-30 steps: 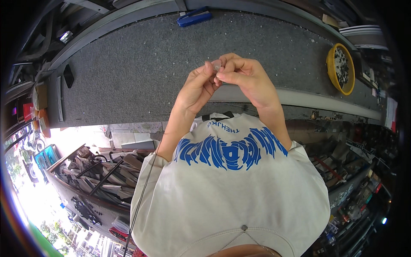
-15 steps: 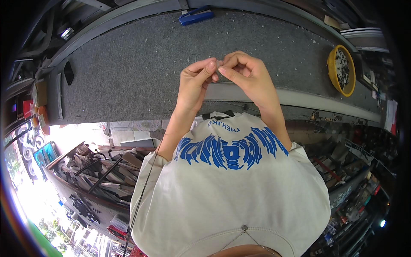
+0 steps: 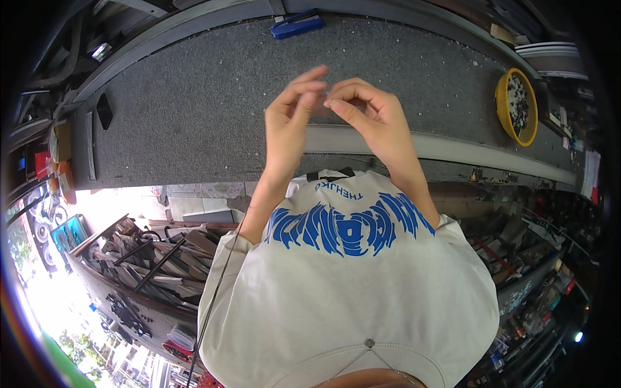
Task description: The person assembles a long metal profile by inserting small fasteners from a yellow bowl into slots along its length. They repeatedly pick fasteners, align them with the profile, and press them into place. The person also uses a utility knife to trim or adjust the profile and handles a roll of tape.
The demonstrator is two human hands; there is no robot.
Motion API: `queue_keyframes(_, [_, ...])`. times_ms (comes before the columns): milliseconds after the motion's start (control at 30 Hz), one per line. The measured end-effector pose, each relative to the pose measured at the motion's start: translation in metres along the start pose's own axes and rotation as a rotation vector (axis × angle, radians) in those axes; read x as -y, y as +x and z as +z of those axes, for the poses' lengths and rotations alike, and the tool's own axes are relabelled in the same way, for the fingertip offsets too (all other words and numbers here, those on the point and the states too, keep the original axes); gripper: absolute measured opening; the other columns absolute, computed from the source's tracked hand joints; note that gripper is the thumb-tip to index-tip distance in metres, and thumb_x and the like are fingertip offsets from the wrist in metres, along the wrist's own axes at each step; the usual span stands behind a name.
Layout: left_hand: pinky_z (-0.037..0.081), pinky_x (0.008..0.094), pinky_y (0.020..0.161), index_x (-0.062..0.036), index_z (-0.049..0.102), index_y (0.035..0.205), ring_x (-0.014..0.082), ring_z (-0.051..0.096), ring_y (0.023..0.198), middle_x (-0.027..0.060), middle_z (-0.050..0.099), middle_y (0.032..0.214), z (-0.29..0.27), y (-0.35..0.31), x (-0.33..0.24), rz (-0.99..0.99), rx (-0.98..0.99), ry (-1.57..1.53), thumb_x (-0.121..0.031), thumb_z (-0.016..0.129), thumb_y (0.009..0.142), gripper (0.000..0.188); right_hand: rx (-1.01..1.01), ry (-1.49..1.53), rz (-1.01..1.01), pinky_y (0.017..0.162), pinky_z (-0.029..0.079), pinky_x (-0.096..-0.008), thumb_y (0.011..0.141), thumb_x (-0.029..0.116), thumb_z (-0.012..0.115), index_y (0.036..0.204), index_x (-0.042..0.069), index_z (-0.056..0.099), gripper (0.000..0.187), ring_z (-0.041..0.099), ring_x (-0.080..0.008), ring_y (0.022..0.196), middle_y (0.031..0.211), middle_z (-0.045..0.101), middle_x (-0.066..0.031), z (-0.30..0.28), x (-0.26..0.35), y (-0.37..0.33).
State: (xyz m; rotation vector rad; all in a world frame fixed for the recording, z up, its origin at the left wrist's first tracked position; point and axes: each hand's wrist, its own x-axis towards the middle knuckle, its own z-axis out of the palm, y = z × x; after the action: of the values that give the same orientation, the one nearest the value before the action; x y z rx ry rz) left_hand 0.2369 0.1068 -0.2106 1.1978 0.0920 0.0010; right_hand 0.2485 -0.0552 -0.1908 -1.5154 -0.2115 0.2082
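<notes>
Both hands are raised over a grey carpeted bench [image 3: 181, 103], close together in front of my chest. The fingers of my left hand [image 3: 288, 123] are spread apart and slightly blurred; nothing shows clearly between them. My right hand [image 3: 375, 119] has its thumb and index finger pressed together in a pinch, tips toward the left hand. Something tiny and pale may be at those fingertips, but it is too small to name. A narrow gap separates the two hands.
A blue stapler-like tool [image 3: 297, 27] lies at the bench's far edge. On the right stands a yellow bowl [image 3: 535, 123] of small dark and white pieces. A black flat phone-like object [image 3: 103, 111] lies left. A pale metal rail [image 3: 466, 150] runs along the near edge.
My left hand's fingers have opened and drawn slightly left, away from the right fingertips they were meeting. The right hand keeps its pinch and has shifted little.
</notes>
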Motion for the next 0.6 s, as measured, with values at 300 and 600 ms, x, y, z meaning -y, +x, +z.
queue_keyframes(300, [0.043, 0.0153, 0.043, -0.003, 0.077, 0.099, 0.0021, 0.059, 0.056, 0.0144, 0.066, 0.132, -0.004, -0.006, -0.009, 0.099, 0.162, 0.217, -0.001, 0.083, 0.074, 0.026, 0.027, -0.448, -0.203, 0.085, 0.048, -0.0329, 0.09, 0.009, 0.07, 0.088, 0.001, 0.071, 0.008, 0.062, -0.0167, 0.089, 0.094, 0.07, -0.0065, -0.009, 0.007, -0.007])
queue_keyframes(600, [0.048, 0.0309, 0.071, -0.0175, 0.079, 0.077, 0.0185, 0.063, 0.082, 0.0005, 0.074, 0.113, -0.01, 0.009, -0.025, 0.979, 0.183, 0.942, -0.017, 0.082, 0.063, 0.014, 0.228, 0.508, 0.511, 0.05, 0.039, -0.02, 0.104, 0.021, 0.053, 0.094, 0.004, 0.055, 0.02, 0.054, -0.0058, 0.062, 0.078, 0.062, -0.006, -0.01, 0.012, -0.011])
